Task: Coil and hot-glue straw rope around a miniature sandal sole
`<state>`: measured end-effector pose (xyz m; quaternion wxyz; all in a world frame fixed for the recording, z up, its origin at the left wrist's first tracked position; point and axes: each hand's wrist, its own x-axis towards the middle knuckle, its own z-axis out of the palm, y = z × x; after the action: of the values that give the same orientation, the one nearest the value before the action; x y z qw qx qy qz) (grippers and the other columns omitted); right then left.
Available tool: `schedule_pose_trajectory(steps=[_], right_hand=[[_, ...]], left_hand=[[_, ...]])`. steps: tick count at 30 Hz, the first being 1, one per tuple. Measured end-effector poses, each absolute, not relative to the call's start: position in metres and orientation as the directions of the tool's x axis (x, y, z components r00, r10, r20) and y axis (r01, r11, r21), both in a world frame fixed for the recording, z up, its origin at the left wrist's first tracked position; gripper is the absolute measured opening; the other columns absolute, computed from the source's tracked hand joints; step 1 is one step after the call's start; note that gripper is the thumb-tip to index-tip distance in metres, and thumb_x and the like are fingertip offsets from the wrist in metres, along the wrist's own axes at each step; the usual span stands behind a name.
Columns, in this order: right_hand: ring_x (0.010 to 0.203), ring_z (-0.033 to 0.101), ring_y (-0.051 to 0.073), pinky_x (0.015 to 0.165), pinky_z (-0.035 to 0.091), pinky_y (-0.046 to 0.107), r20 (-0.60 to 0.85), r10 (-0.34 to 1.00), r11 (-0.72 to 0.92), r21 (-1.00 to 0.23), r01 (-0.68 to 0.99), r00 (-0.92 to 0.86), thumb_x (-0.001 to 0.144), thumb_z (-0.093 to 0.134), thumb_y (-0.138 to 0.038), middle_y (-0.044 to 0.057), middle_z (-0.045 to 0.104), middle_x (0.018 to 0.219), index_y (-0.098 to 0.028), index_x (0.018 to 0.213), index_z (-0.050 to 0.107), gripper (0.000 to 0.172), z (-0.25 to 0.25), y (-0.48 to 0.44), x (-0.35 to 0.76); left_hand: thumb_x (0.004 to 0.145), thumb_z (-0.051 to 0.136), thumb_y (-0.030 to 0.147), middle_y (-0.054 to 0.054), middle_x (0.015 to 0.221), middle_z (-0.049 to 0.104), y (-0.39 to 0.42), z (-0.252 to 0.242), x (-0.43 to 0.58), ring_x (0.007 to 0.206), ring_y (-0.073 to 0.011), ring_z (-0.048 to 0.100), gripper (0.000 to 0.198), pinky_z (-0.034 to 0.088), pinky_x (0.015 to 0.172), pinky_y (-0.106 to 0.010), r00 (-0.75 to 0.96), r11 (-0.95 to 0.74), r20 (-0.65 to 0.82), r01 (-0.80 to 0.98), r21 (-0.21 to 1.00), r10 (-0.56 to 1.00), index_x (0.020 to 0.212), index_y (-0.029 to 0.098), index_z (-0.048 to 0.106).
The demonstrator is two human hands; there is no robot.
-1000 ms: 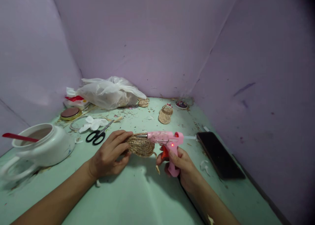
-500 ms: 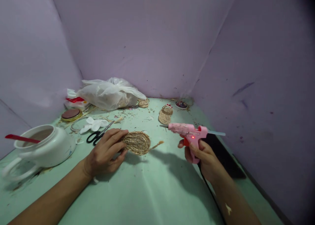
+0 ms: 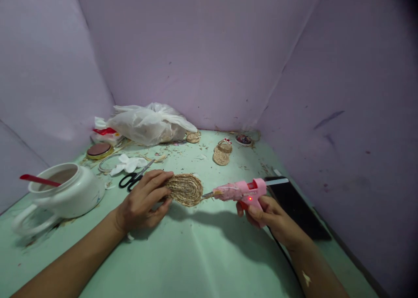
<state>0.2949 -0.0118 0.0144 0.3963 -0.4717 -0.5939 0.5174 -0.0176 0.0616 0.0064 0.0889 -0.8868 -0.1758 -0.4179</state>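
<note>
My left hand [image 3: 146,200] grips the left end of an oval coil of woven straw cord [image 3: 186,190], held a little above the green table. In my right hand [image 3: 266,215] is a pink hot glue gun [image 3: 240,192], its red light on and a clear glue stick poking out of the back. The gun's metal nozzle meets the coil's right edge, near the cord's loose end; whether it touches cannot be made out. Black-handled scissors [image 3: 132,180] lie just behind my left hand.
A white pot [image 3: 70,198] with a red handle sticking out stands at the left. Farther back are a white plastic bag [image 3: 148,124], a round tin [image 3: 99,150], a small straw slipper [image 3: 222,153] and a dish of beads [image 3: 243,139]. A black flat object [image 3: 295,206] lies right of the gun.
The glue gun has come down and left, from above the cord's loose end to the coil's right edge. My left hand keeps its hold on the coil.
</note>
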Motion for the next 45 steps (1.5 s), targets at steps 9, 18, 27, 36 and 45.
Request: schedule_pose_trajectory(steps=[9,18,27,36,45], right_hand=[[0.044,0.033,0.009,0.043,0.024,0.024,-0.008,0.976,0.036,-0.979,0.198,-0.219,0.069,0.057,-0.06,-0.004,0.041,0.046,-0.016,0.064,0.061,0.045,0.0185,-0.0127,0.292],[0.045,0.032,0.01,0.044,0.023,0.024,0.015,0.974,0.059,-0.98,0.19,-0.225,0.071,0.055,-0.062,-0.003,0.04,0.048,-0.017,0.06,0.056,0.046,0.0145,-0.0112,0.2932],[0.045,0.031,0.01,0.045,0.023,0.025,0.04,0.975,0.078,-0.982,0.171,-0.217,0.073,0.054,-0.06,-0.003,0.039,0.047,-0.018,0.057,0.052,0.045,0.0146,-0.0113,0.2922],[0.044,0.03,0.009,0.044,0.021,0.024,0.043,0.977,0.075,-0.986,0.149,-0.207,0.072,0.055,-0.061,-0.003,0.039,0.047,-0.018,0.056,0.05,0.047,0.0099,-0.0102,0.2932],[0.043,0.03,0.008,0.044,0.022,0.025,0.044,0.982,0.069,-0.989,0.131,-0.186,0.073,0.056,-0.061,-0.003,0.038,0.046,-0.018,0.053,0.047,0.048,0.0108,-0.0102,0.2911]], left_hand=[[0.067,0.062,0.005,-0.017,0.117,0.059,0.0617,0.0059,-0.0163,0.106,-0.0282,0.055,0.023,0.05,0.085,-0.047,0.579,-0.92,0.778,0.391,-0.003,0.244,0.088,0.015,0.057],[0.066,0.062,0.004,-0.019,0.116,0.059,0.0608,0.0071,-0.0167,0.107,-0.0286,0.054,0.025,0.05,0.086,-0.047,0.585,-0.922,0.774,0.387,-0.003,0.243,0.088,0.013,0.056],[0.066,0.062,0.003,-0.019,0.114,0.059,0.0604,0.0072,-0.0155,0.106,-0.0287,0.054,0.025,0.05,0.086,-0.047,0.585,-0.926,0.777,0.376,-0.005,0.233,0.088,0.013,0.056],[0.068,0.061,0.004,-0.019,0.114,0.059,0.0608,0.0062,-0.0154,0.106,-0.0283,0.055,0.022,0.05,0.085,-0.047,0.593,-0.925,0.769,0.379,-0.006,0.238,0.088,0.013,0.056],[0.066,0.062,0.002,-0.021,0.113,0.059,0.0595,0.0067,-0.0149,0.106,-0.0292,0.054,0.024,0.049,0.086,-0.047,0.601,-0.934,0.766,0.357,-0.001,0.229,0.087,0.011,0.056]])
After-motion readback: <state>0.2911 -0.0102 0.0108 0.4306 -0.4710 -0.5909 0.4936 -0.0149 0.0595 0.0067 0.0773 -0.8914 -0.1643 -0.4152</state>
